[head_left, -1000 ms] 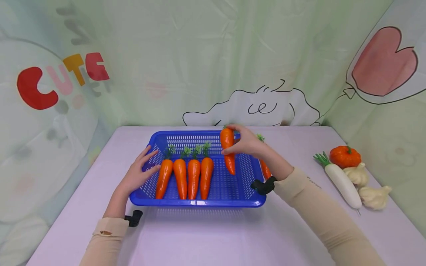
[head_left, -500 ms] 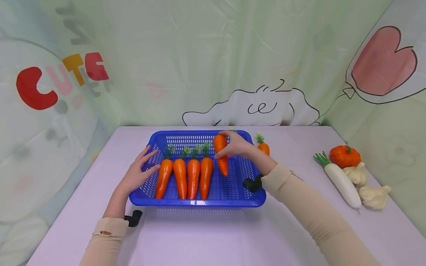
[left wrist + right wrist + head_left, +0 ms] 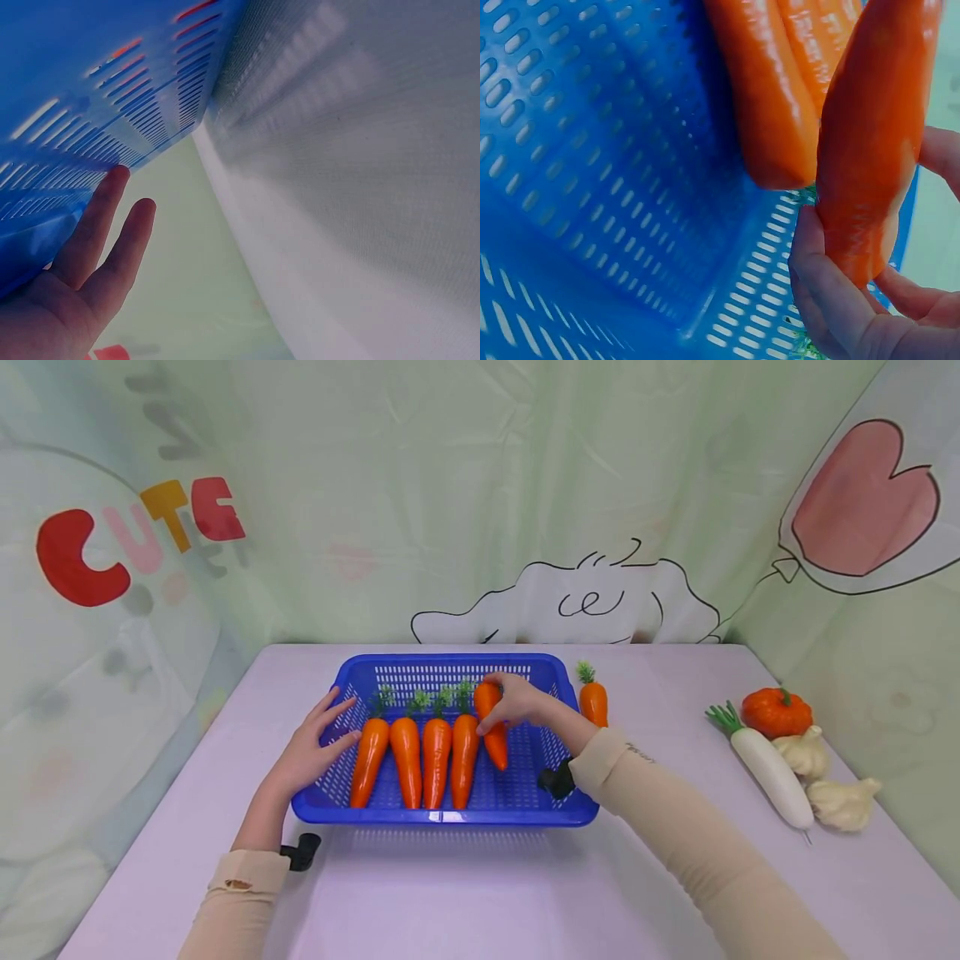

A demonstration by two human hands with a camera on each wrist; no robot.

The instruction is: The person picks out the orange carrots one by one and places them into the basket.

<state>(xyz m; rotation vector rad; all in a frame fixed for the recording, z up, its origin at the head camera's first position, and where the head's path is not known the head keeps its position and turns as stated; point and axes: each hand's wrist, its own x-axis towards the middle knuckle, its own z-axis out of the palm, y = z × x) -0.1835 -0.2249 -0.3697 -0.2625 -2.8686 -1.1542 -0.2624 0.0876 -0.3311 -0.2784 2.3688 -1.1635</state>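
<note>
My right hand [image 3: 519, 700] pinches an orange carrot [image 3: 487, 698] near its thick top end, over the blue plastic basket [image 3: 442, 817]. In the right wrist view, thumb and fingers close round that end of the carrot, its tip pointing away. Several other carrots [image 3: 406, 760] lie side by side in the basket's left half, green tops toward the back; the held one is just right of the row. My left hand [image 3: 303, 756] rests at the basket's left rim, fingers spread. In the left wrist view, two nearly straight fingers [image 3: 135, 232] extend beside the slotted outer wall.
Another carrot [image 3: 593, 703] lies on the table right of the basket, partly behind my right arm. Farther right are a white radish [image 3: 772, 777], a small orange pumpkin [image 3: 777, 713] and two garlic bulbs [image 3: 843, 804]. A printed curtain [image 3: 480, 527] hangs behind the table.
My right hand has carried the carrot leftward and lower, closer to the row in the basket. The carrot on the table shows more as the arm shifts. My left hand stays put.
</note>
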